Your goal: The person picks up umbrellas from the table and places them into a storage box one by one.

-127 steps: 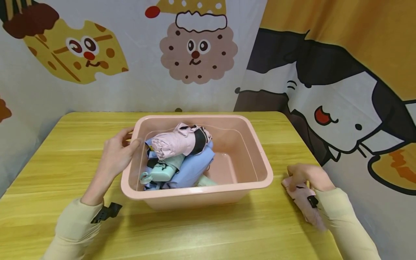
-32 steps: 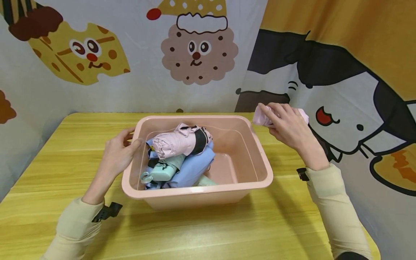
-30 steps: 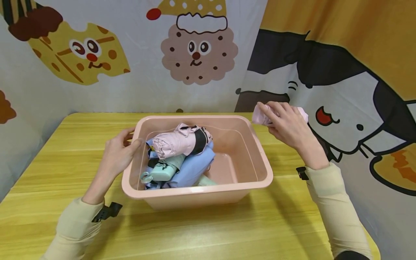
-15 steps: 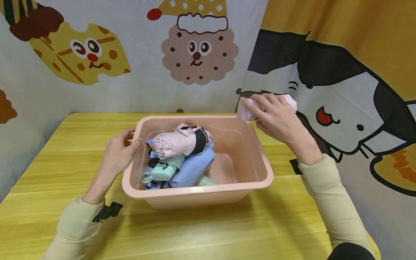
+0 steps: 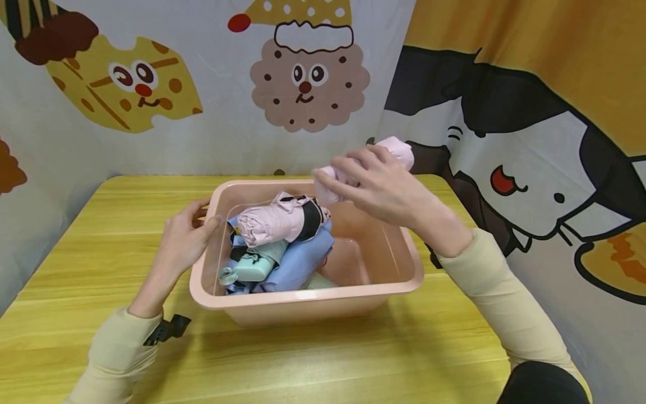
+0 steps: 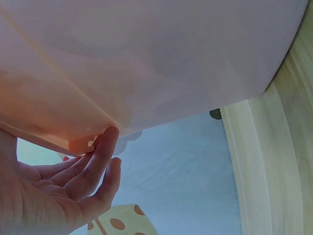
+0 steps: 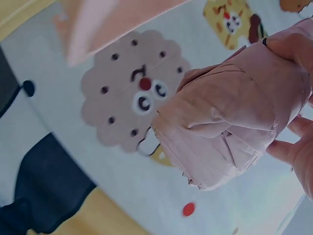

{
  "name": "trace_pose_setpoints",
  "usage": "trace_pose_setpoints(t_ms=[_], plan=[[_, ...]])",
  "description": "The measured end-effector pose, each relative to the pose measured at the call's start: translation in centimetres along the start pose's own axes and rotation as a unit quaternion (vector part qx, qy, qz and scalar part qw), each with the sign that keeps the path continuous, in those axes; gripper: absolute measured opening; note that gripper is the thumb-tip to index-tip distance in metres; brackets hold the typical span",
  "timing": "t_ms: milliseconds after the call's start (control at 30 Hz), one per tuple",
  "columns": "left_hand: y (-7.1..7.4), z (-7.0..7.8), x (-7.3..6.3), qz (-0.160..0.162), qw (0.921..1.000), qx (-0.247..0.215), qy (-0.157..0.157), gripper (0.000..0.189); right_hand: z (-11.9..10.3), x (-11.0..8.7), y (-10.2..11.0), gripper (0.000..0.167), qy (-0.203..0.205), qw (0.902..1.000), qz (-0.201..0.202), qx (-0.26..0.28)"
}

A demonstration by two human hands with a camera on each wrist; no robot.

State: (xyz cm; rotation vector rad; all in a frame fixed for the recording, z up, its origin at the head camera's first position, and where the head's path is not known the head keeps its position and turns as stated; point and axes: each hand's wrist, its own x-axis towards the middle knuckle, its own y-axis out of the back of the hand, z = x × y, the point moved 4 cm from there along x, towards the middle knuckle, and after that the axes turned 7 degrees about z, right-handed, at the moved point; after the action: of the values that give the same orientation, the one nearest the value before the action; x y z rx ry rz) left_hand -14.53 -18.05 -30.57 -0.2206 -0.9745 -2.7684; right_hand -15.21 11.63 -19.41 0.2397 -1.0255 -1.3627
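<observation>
A pink plastic tub [image 5: 308, 298] stands on the table. My left hand [image 5: 183, 240] holds its left rim, thumb over the edge; in the left wrist view the fingers [image 6: 100, 164] reach up against the outside wall. My right hand [image 5: 383, 185] grips a folded pink umbrella [image 5: 397, 151] above the tub's far right part. In the right wrist view the umbrella's pleated fabric [image 7: 215, 117] sticks out beyond the fingers. Inside the tub lie a pink umbrella with a black band [image 5: 267, 223], a blue rolled bundle [image 5: 301, 261] and a mint umbrella handle [image 5: 252, 267] with a loop.
The tub's contents are heaped on its left side; its bare floor [image 5: 350, 261] shows at the right. A yellow wood-grain table [image 5: 323, 359] lies beneath. Behind it and along the right hangs a cartoon-printed curtain [image 5: 212, 151].
My right hand has picked up the pink umbrella from the table's right side, raised it and carried it left over the tub. The left hand has stayed at the rim.
</observation>
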Motion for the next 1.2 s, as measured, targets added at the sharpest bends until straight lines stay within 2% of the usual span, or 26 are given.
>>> trace_pose_setpoints(t_ms=[233,400,467,567,700,967,1200], plan=[[-0.1,-0.1,0.0,0.000,1.0000,-0.004,0.002,0.055,-2.3,2.3,-0.3,0.049,0.061,0.9979,0.004,-0.019],[0.0,-0.1,0.0,0.002,1.0000,-0.002,0.001,0.055,-3.9,3.8,-0.9,0.055,0.105,0.9943,-0.014,-0.011],[0.0,-0.1,0.0,0.003,1.0000,-0.001,0.000,0.055,-4.6,4.3,-1.1,0.054,0.128,0.9918,-0.003,-0.006],[0.0,-0.2,0.0,0.000,1.0000,-0.003,0.000,0.055,-5.8,5.0,-1.3,0.050,0.162,0.9861,0.037,-0.007],[0.0,-0.2,0.0,-0.003,1.0000,-0.004,-0.004,0.056,-7.4,5.6,-1.4,0.042,0.192,0.9786,0.073,-0.013],[0.0,-0.1,0.0,-0.006,1.0000,-0.005,-0.004,0.056,-10.1,5.8,-2.1,0.034,0.203,0.9747,0.094,-0.002],[0.0,0.0,0.1,-0.005,1.0000,-0.002,-0.006,0.055,-11.3,5.7,-2.9,0.039,0.183,0.9788,0.092,0.006]])
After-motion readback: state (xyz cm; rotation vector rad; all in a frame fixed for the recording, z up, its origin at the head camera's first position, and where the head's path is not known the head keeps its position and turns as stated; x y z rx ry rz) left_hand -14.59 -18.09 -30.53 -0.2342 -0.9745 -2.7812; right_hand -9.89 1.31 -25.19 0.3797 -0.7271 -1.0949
